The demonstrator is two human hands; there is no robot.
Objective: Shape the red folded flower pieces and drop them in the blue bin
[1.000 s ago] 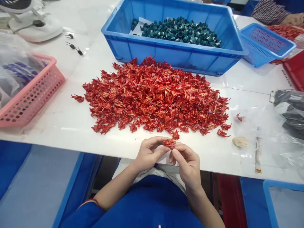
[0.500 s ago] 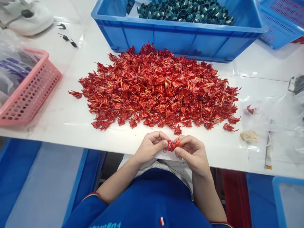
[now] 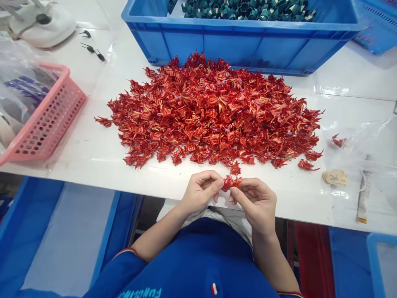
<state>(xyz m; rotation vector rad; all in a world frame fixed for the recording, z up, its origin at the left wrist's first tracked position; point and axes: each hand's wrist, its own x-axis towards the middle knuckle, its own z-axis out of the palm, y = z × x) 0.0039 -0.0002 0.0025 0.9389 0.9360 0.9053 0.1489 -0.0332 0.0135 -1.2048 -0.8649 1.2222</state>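
Note:
My left hand [image 3: 200, 191] and my right hand [image 3: 256, 200] meet over the near edge of the white table [image 3: 93, 153]. Both pinch one small red folded paper piece [image 3: 231, 181] between thumb and fingers. Just beyond them spreads a big pile of the same red folded pieces [image 3: 214, 111]. Behind the pile stands a large blue crate [image 3: 245, 39] that holds dark green folded pieces [image 3: 248, 9].
A pink perforated basket [image 3: 43, 124] with plastic-bagged items sits at the left. A white device [image 3: 43, 25] and small black clips [image 3: 93, 49] lie far left. Clear plastic [image 3: 366, 157], a tan lump [image 3: 334, 177] and stray red pieces lie right. Blue bins sit under the table.
The view has tilted down and shifted, so the crate sits higher in frame. Both hands keep working the same red piece, turning it between the fingertips.

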